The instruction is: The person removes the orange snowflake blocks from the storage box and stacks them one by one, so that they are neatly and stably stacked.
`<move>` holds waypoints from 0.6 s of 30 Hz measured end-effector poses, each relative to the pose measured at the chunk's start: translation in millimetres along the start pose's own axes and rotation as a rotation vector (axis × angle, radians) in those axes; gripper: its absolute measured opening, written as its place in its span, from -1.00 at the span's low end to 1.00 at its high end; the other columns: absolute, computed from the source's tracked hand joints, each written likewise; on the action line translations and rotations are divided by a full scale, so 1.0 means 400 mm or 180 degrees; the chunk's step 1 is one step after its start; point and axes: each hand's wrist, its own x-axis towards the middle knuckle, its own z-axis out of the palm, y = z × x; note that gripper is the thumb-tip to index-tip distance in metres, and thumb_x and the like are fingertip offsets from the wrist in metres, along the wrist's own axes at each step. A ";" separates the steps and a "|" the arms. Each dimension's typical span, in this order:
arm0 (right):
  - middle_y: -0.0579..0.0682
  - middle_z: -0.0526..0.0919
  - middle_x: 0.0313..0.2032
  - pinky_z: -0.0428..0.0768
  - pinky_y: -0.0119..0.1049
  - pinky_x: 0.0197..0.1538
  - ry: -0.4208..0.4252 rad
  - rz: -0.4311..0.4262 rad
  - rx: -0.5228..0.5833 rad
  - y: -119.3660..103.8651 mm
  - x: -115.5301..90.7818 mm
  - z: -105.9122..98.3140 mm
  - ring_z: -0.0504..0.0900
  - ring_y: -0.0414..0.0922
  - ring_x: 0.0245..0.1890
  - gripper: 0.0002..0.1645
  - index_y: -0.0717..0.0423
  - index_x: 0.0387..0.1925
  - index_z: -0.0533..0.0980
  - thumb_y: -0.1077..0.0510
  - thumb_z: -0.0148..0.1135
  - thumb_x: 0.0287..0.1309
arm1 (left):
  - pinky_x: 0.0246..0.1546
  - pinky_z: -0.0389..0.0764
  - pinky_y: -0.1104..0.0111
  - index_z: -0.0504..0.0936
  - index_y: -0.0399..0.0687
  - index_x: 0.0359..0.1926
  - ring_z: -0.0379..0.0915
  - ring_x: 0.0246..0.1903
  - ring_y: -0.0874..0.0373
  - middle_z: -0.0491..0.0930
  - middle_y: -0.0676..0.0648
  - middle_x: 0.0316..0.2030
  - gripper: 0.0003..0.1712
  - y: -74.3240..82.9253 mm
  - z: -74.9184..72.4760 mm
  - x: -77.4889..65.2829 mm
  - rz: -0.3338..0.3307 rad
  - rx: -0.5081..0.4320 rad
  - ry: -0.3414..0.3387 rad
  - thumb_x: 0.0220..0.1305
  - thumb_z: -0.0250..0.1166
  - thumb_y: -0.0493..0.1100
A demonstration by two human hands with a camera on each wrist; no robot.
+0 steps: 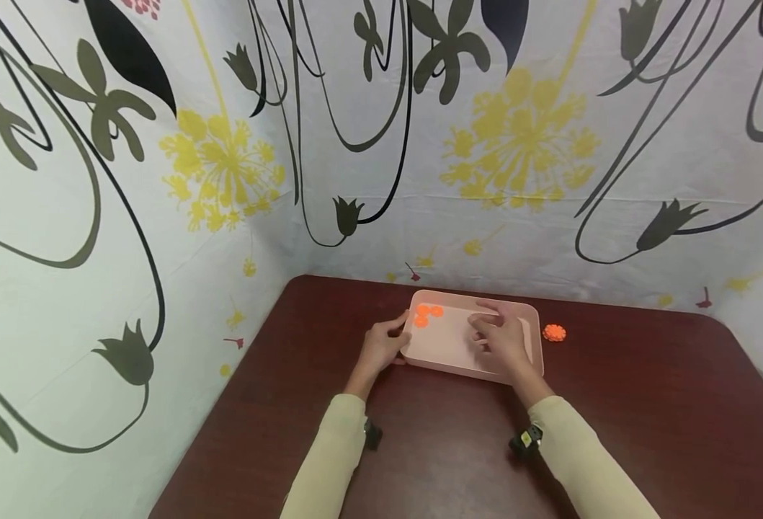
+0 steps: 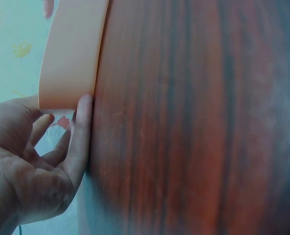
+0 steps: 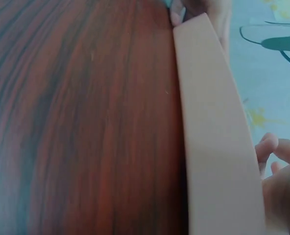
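Note:
A shallow, pale pink rectangular tray (image 1: 452, 364) lies on the table. My left hand (image 1: 381, 347) grips its left end, thumb at the rim; in the left wrist view, a finger of the left hand (image 2: 32, 161) presses the lower edge of the tray wall (image 2: 71, 63). Several small round orange pieces (image 1: 422, 320) sit together in the tray's far left corner. Over the tray's right half is my right hand (image 1: 503, 340), fingers loosely bent with nothing visible between them. In the right wrist view, the tray wall (image 3: 218, 122) partly hides the right hand (image 3: 284, 186).
An orange piece with a scalloped edge (image 1: 554, 332) lies on the dark wood table (image 1: 446, 447), just right of the tray. Behind and to the left hangs a white cloth (image 1: 368, 173) with a flower print. Each wrist carries a small dark device (image 1: 526, 440).

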 end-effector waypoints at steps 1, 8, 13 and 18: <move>0.02 0.81 -0.10 0.71 -0.38 -0.49 -0.0004 0.0023 0.0039 0.003 0.002 0.011 0.74 -0.22 -0.48 -0.34 0.09 0.48 0.40 0.16 0.34 0.43 | -0.48 0.83 0.27 0.47 0.41 0.49 0.71 -0.41 0.15 0.64 -0.17 0.30 -0.37 -0.001 0.000 0.000 0.0000 0.0002 0.0002 0.49 0.34 -0.11; -0.05 0.78 -0.17 0.66 -0.40 -0.48 -0.0109 0.0102 -0.0036 0.024 0.022 0.074 0.71 -0.17 -0.46 -0.40 0.00 0.43 0.47 0.22 0.33 0.40 | -0.49 0.83 0.28 0.47 0.42 0.49 0.72 -0.41 0.14 0.69 -0.19 0.18 -0.37 -0.004 0.004 0.002 0.0051 0.0037 0.0020 0.49 0.33 -0.13; 0.14 0.81 -0.08 0.62 -0.40 -0.52 -0.0306 0.0109 -0.0185 0.029 0.034 0.110 0.70 -0.15 -0.48 -0.37 0.02 0.44 0.46 0.24 0.34 0.39 | -0.51 0.82 0.30 0.48 0.54 0.46 0.69 -0.45 0.15 0.69 -0.18 0.16 -0.37 -0.002 0.003 0.002 0.0022 0.0060 0.0022 0.49 0.35 -0.12; 0.24 0.79 -0.06 0.58 -0.40 -0.55 -0.0386 0.0173 -0.0226 0.027 0.049 0.145 0.66 -0.17 -0.52 -0.37 0.06 0.43 0.47 0.21 0.36 0.37 | -0.51 0.82 0.28 0.47 0.44 0.49 0.65 -0.49 0.13 0.66 -0.18 0.23 -0.37 0.000 -0.002 0.002 0.0018 0.0032 -0.0001 0.49 0.35 -0.12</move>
